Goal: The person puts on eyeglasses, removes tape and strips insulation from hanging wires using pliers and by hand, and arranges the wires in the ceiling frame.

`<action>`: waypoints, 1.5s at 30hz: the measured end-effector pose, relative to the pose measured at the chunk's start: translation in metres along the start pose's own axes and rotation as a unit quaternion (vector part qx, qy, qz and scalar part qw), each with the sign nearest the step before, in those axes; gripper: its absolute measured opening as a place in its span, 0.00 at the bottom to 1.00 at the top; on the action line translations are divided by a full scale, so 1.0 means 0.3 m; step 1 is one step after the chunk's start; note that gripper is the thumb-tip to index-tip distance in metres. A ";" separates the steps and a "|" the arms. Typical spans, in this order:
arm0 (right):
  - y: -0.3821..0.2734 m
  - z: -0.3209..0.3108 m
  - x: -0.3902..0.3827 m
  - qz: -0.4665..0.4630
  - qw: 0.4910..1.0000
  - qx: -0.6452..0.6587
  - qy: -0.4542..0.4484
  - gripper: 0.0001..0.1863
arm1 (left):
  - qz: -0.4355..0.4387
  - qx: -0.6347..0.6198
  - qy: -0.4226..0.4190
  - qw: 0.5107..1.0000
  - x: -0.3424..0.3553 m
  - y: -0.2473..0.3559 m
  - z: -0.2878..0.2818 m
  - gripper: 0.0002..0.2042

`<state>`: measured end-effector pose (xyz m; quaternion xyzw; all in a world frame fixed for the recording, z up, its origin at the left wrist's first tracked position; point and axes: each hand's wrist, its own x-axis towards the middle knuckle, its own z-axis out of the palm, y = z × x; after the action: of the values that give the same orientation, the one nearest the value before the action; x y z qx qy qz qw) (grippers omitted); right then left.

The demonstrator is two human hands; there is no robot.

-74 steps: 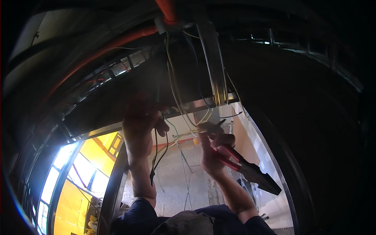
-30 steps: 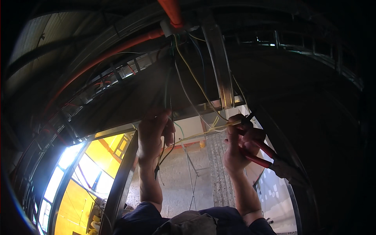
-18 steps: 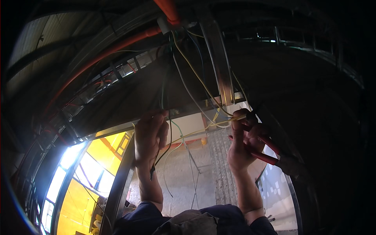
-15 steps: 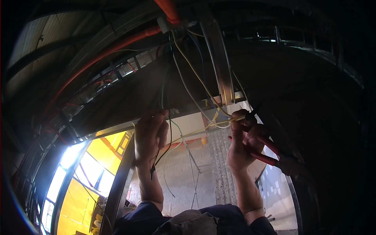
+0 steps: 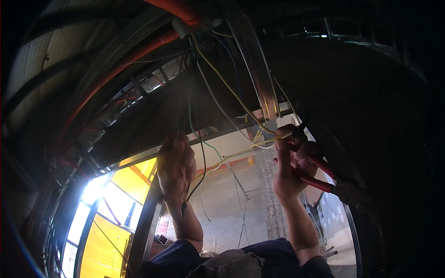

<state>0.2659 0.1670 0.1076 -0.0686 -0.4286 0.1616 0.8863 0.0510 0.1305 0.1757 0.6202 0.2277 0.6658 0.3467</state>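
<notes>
Left hand (image 5: 176,164): now just left of the green wire (image 5: 190,111); can't tell your grip.
Green wire: apparently clear of those fingers.
Right hand (image 5: 295,160): your fingers still clasp red-handled pliers (image 5: 317,182), pinching yellow wire (image 5: 226,82).

Worn on the person's head, on the left of a side-by-side pair. Looks out along both bare forearms (image 5: 300,222) toward the left hand (image 5: 175,162) and the right hand (image 5: 286,171), to either side of the middle. Sits near the hands, close above the dark shirt (image 5: 273,252) at the lower edge. Reaches very wide, from the orange pipe (image 5: 176,9) at the top to the yellow panel (image 5: 99,250) at lower left. Shows everything upright and unmirrored, bending straight edges toward a dark rim.
</notes>
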 end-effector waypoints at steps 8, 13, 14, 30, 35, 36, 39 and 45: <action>-0.052 -0.007 -0.002 0.020 0.997 -0.055 -0.050 0.18 | 0.042 0.001 0.038 0.998 -0.011 -0.005 -0.018 0.13; -0.048 -0.016 0.005 0.017 0.998 -0.029 -0.057 0.20 | 0.025 0.006 0.047 0.999 -0.013 0.005 -0.002 0.12; -0.045 -0.013 0.006 0.010 0.998 -0.023 -0.053 0.19 | 0.026 0.006 0.044 0.999 -0.013 0.002 -0.003 0.12; -0.132 0.010 0.077 -0.032 0.998 -0.004 -0.057 0.13 | -0.013 0.026 0.011 1.000 -0.003 0.000 -0.011 0.10; -0.032 0.032 0.006 -0.005 0.998 0.065 -0.021 0.14 | 0.069 0.074 -0.017 0.995 0.018 -0.045 -0.056 0.14; -0.032 0.042 0.000 0.013 0.999 0.050 -0.009 0.12 | 0.089 0.076 -0.040 0.992 0.022 -0.049 -0.067 0.14; -0.039 0.029 0.003 0.001 0.999 0.026 -0.020 0.12 | 0.083 0.084 -0.046 0.992 0.024 -0.041 -0.055 0.14; 0.003 -0.017 -0.013 -0.026 0.996 -0.071 -0.036 0.17 | -0.031 0.021 0.019 0.999 -0.015 -0.061 -0.048 0.10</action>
<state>0.2672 0.1666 0.1013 -0.1145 -0.4722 0.1103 0.8670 0.0401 0.1410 0.1576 0.6073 0.2670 0.6616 0.3495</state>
